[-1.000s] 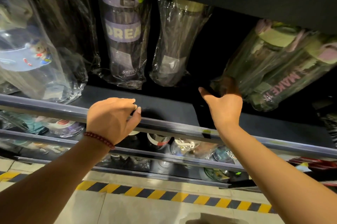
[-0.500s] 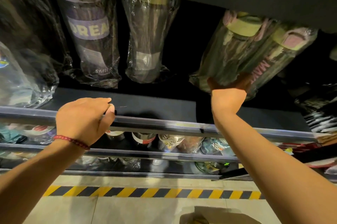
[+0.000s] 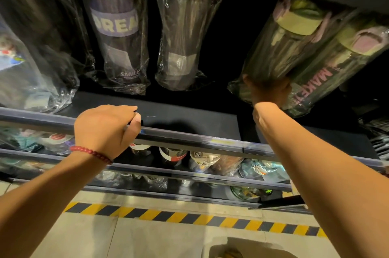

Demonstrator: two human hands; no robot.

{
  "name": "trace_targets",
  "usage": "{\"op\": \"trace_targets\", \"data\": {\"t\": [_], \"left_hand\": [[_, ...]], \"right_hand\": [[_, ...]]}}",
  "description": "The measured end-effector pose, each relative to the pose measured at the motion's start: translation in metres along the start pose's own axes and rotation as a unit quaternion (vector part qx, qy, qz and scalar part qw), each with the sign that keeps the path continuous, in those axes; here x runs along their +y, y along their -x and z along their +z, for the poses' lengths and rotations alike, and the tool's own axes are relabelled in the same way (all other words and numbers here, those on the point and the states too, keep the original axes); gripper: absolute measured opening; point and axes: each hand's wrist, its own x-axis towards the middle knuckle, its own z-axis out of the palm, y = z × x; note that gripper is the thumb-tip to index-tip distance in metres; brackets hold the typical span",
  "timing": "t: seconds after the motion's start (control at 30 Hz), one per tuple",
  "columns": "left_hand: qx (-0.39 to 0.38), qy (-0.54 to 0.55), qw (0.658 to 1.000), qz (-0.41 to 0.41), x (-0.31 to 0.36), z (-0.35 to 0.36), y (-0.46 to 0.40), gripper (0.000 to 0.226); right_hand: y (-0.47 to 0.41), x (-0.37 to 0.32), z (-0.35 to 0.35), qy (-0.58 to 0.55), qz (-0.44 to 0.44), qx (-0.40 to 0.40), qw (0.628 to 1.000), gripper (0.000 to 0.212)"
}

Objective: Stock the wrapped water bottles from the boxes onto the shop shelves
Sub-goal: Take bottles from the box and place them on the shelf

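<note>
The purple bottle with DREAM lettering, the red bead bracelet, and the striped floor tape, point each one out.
purple bottle [image 3: 114, 26]: head view, on its lettered band.
red bead bracelet [image 3: 92, 153]: head view, on the beads across the left wrist.
striped floor tape [image 3: 168, 215]: head view, mid-strip.

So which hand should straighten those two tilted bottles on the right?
The right hand: it already grips the base of the tilted green bottle, beside the MAKE bottle. The left hand holds the shelf rail, well away from them.
</note>
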Motion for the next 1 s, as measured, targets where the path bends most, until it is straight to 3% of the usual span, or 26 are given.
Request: {"op": "trace_targets", "data": {"t": [0.37,0.77,0.8,0.9,1.0], "left_hand": [[0.024,0.021,0.999,0.031,-0.002,0.002,0.000,0.057],[0.048,0.022,0.998,0.033,-0.002,0.002,0.001,0.056],[0.044,0.021,0.998,0.032,-0.002,0.002,0.001,0.056],[0.035,0.024,0.999,0.033,-0.002,0.001,0.001,0.057],[0.032,0.028,0.999,0.031,-0.003,0.002,0.000,0.058]], "right_hand": [[0.026,-0.028,0.046,-0.104,-0.060,-0.037,0.992,0.084],[0.038,-0.021,0.029,-0.107,-0.041,-0.072,0.991,0.109],[0.044,-0.018,0.019,-0.103,-0.043,-0.080,0.991,0.102],[0.063,0.002,-0.022,-0.097,-0.039,-0.092,0.990,0.054],[0.073,0.025,-0.062,-0.051,-0.052,-0.013,0.997,0.026]]}}
